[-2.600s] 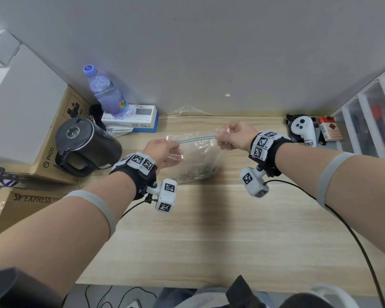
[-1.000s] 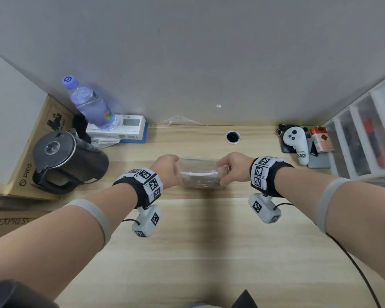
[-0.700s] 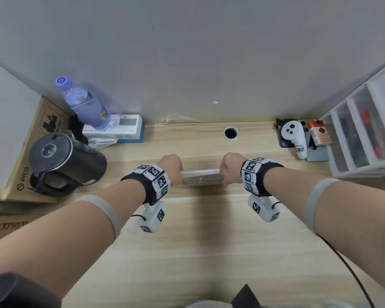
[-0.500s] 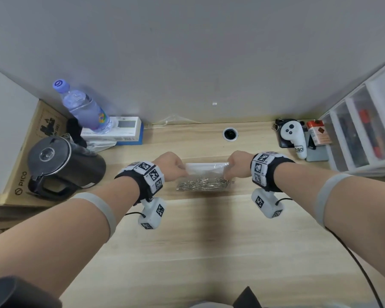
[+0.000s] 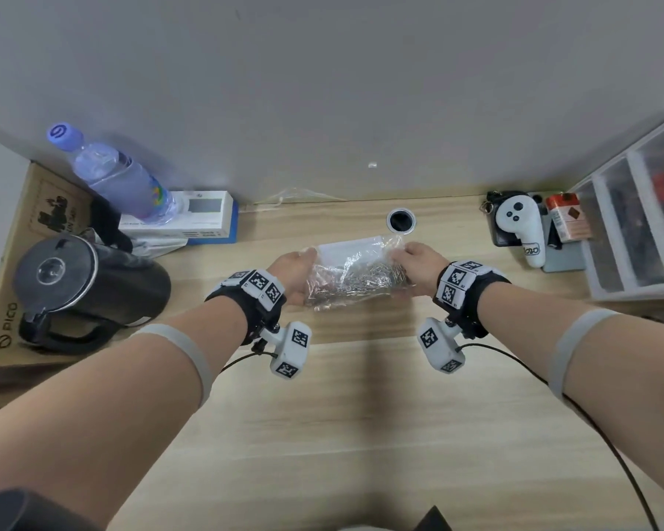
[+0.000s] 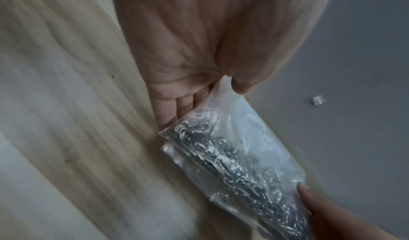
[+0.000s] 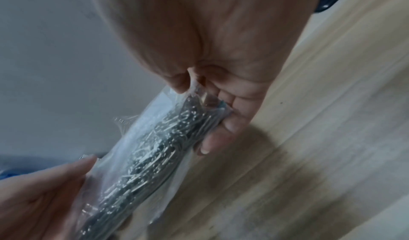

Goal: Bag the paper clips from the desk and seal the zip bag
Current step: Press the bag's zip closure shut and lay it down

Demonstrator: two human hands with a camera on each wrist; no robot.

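A clear zip bag (image 5: 355,268) holding a heap of silver paper clips (image 5: 361,281) is held just above the wooden desk (image 5: 342,415), in the middle. My left hand (image 5: 294,275) grips its left end, thumb on top and fingers under it. My right hand (image 5: 414,262) pinches the right end the same way. In the left wrist view the bag (image 6: 241,156) runs from my left hand (image 6: 194,93) down to a right fingertip. The right wrist view shows the clips (image 7: 159,142) bunched lengthwise inside the bag (image 7: 141,149), held by my right hand (image 7: 212,107). I cannot tell whether the zip strip is closed.
A black kettle (image 5: 81,285) stands at the left, with a water bottle (image 5: 112,178) and a white box (image 5: 192,216) behind it. A cable hole (image 5: 400,221) lies just beyond the bag. A white controller (image 5: 520,229), an orange pack (image 5: 566,220) and plastic drawers (image 5: 637,224) are at the right.
Both hands lowered the bag from mid-air to just over the desk and turned it flat. In the last half second they shifted their hold along its two ends.
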